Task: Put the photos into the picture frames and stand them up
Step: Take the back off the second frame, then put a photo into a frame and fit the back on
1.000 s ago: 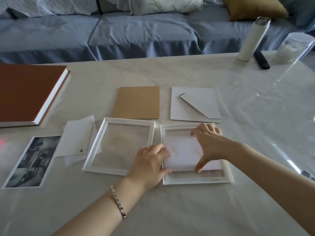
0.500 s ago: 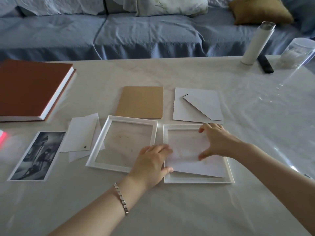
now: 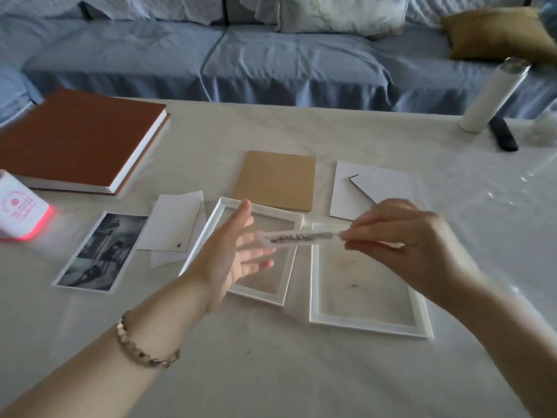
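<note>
Pinching a photo (image 3: 301, 237) by its right end between thumb and fingertips, the right hand (image 3: 401, 245) holds it in the air, nearly edge-on to the camera, above the gap between two white frames. The left hand (image 3: 232, 254) is open, fingers straight and spread, just beside the photo's free end and grasping nothing. The left frame (image 3: 262, 297) and the right frame (image 3: 367, 325) lie flat on the table (image 3: 271, 372) with nothing inside them. A second photo (image 3: 96, 251) lies flat further left. A brown backing board (image 3: 275, 179) and a white backing board (image 3: 373, 188) lie beyond the frames. The step looks like loading the first photo. Next, it probably needs levelling with both hands, laying squarely inside one rim, then covering with a board.
</note>
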`<state>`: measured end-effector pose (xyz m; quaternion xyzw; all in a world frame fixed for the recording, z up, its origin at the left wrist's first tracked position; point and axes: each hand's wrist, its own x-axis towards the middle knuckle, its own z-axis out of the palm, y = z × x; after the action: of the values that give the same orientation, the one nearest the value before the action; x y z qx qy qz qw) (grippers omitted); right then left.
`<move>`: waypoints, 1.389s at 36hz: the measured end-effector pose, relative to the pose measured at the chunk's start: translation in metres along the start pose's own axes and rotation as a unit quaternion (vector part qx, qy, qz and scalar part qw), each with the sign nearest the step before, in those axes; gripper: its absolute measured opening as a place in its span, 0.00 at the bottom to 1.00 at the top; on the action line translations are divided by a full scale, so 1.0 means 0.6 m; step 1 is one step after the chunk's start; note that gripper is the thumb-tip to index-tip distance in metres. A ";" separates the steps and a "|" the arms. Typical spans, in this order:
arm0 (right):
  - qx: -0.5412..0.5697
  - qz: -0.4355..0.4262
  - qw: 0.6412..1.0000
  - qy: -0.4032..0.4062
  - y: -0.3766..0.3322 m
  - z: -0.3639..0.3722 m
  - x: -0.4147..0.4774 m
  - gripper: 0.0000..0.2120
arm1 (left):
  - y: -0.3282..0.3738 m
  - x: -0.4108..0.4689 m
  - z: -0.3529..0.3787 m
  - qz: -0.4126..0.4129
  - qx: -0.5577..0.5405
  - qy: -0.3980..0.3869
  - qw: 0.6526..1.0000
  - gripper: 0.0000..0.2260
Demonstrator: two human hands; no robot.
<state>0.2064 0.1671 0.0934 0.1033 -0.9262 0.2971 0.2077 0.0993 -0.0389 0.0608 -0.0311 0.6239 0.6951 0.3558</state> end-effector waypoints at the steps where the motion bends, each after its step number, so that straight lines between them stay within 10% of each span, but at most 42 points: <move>1: -0.012 -0.036 0.999 0.001 -0.002 0.016 0.004 0.07 | 0.010 -0.005 -0.017 -0.053 -0.032 -0.013 0.998 0.34; 5: -0.016 -0.113 0.993 0.013 -0.015 0.083 0.019 0.09 | 0.021 -0.028 -0.083 -0.130 -0.046 -0.032 0.990 0.26; 10: -0.043 -0.054 0.998 0.003 -0.018 0.158 0.034 0.10 | 0.001 -0.032 -0.162 -0.001 -0.021 0.179 0.984 0.13; 18: -0.038 0.102 0.981 -0.161 -0.018 0.249 0.021 0.14 | -0.028 -0.013 -0.340 0.199 0.089 0.468 0.856 0.18; 26: -0.085 0.088 0.975 -0.183 -0.030 0.276 0.004 0.15 | -0.048 0.005 -0.387 0.094 0.417 0.500 0.753 0.26; 30: -0.093 0.113 0.969 -0.200 -0.032 0.273 0.003 0.09 | -0.057 0.022 -0.354 0.212 0.566 0.382 0.699 0.24; 50: -0.060 0.193 0.935 -0.291 -0.017 0.202 -0.052 0.05 | -0.102 0.016 -0.176 0.137 0.478 0.102 0.861 0.04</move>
<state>0.1983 0.0893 -0.0049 -0.0079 -0.9644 0.2325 -0.1261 0.0824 -0.1305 -0.0187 0.1580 0.9105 0.3461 0.1622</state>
